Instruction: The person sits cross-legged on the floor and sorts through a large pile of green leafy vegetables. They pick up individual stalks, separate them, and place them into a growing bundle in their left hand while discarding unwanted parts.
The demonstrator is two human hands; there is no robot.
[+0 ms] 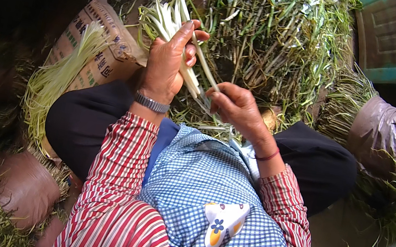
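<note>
My left hand [167, 58], a metal-banded watch at its wrist, is closed around a bunch of pale vegetable stalks [165, 18]. The stalks fan out above the thumb, and their cut-looking lower ends stick out below the fist. One longer stalk [205, 61] slants apart from the bunch, from the left fingers down to my right hand [240, 109]. The right thumb and fingers pinch its lower end. A thin translucent strip [205, 105] hangs beside those fingertips. Both hands are held above my lap, over a blue checked apron [208, 177].
A large heap of green stalks and leaves [272, 37] lies ahead. On the left, pale yellow-green stalks [61, 75] rest on a printed sack [103, 63]. Plastic-wrapped bundles stand at right [377, 131] and lower left [28, 185]. A wooden panel [395, 39] is at upper right.
</note>
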